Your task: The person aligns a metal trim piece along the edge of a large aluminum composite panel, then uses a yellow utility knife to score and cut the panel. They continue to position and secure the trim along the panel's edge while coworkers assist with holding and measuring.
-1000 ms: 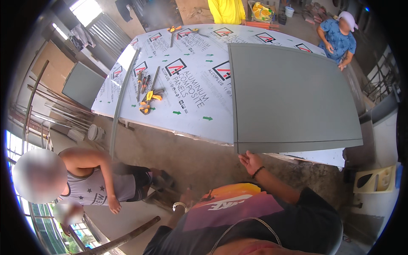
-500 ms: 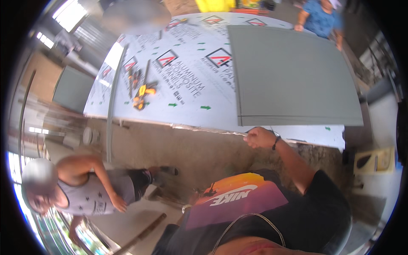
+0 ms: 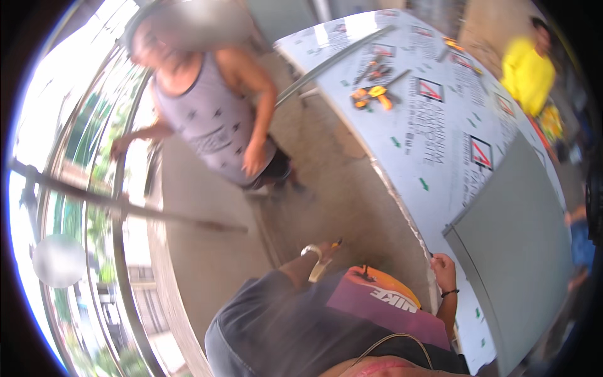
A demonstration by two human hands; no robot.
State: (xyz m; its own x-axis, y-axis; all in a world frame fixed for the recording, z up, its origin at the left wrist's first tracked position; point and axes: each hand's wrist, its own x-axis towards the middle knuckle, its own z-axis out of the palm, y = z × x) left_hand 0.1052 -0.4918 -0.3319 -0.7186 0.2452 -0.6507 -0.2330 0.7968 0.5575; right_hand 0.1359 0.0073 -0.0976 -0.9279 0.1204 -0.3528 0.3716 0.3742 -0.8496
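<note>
My left hand, with a pale band on its wrist, hangs low in front of my shirt. Its fingers are closed around a small yellow-and-black thing, mostly hidden and blurred. At the near edge of the table, beside a grey panel, is my right hand, a dark bracelet on its wrist. The fingers are curled together, and a dark tip shows by them; what they hold, I cannot make out. The grey panel lies flat on a film-covered panel printed with logos and green arrows.
A yellow-and-black power tool and other hand tools lie on the film, near a long metal strip. To the left stands a person in a grey tank top, by a railing. Someone in yellow is beyond the table.
My view has swung left, so the table now sits to the right and the person in the tank top is larger in view. My left hand has come into view.
</note>
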